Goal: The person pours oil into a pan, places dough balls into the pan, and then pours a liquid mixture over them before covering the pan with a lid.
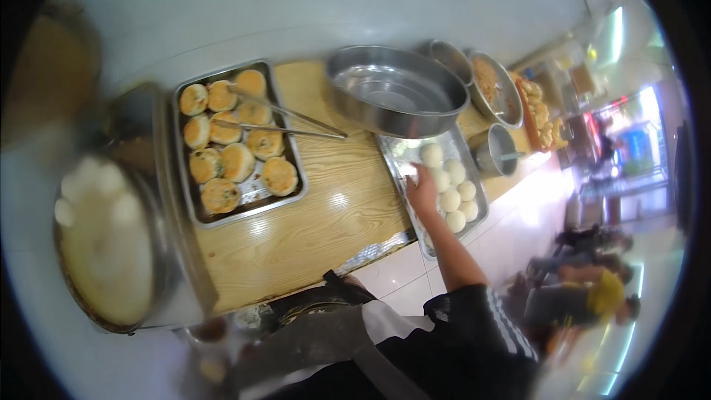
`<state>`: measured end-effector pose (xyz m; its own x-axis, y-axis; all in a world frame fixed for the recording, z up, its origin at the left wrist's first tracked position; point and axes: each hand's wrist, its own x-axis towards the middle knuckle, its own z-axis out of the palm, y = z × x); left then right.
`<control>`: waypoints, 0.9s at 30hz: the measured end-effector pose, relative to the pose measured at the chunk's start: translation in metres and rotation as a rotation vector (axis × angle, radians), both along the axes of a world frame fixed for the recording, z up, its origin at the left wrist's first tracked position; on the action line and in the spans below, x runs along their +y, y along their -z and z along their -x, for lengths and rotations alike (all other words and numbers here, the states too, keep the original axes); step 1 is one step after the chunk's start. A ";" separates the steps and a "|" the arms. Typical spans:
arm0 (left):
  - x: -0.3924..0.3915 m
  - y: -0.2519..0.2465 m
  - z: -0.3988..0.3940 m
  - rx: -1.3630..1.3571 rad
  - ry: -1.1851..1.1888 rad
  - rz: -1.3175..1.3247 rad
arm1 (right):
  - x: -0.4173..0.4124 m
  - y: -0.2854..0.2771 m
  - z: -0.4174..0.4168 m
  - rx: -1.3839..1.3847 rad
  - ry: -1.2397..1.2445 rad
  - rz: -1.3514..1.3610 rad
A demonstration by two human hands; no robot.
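My right hand (422,191) reaches over a metal tray (482,208) of round white dough balls (450,200). Its fingertips are at the left part of the tray, beside a bright, glary patch; whether they pinch anything is too unclear to tell. My left hand is out of view. Left of the bare wooden tabletop (344,178) lies another metal tray (183,178) with browned round filled cakes (238,162). Metal tongs (311,125) rest across those cakes, their joined end on the wood. A large round steel basin (400,122) overlaps the far end of the dough tray.
At far left, a large round pan (105,250) holds pale liquid and white rounds along its rim. Beyond the dough tray are a steel pot (494,150), a bowl of orange-brown shreds (514,116) and an orange tray (530,116) of yellowish pieces. People (583,294) are at the right.
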<state>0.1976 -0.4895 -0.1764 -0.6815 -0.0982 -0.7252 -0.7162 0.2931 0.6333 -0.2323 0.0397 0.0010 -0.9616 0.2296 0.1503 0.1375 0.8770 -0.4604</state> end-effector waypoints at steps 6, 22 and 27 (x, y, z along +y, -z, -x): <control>0.028 -0.035 0.052 0.025 0.152 -0.004 | 0.121 0.061 0.068 -0.170 0.187 -0.095; 0.219 -0.191 0.293 0.419 0.241 -0.081 | 0.079 0.022 0.070 -0.393 -0.188 0.750; 0.264 -0.146 0.378 0.848 0.317 -0.030 | -0.042 0.017 -0.005 -0.132 -0.688 0.374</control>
<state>-0.1800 -0.2255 -0.0300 -0.9801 0.1955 0.0333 0.1055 0.3721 0.9222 -0.2269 -0.0025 -0.0159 -0.9103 -0.4104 0.0551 -0.3053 0.5752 -0.7589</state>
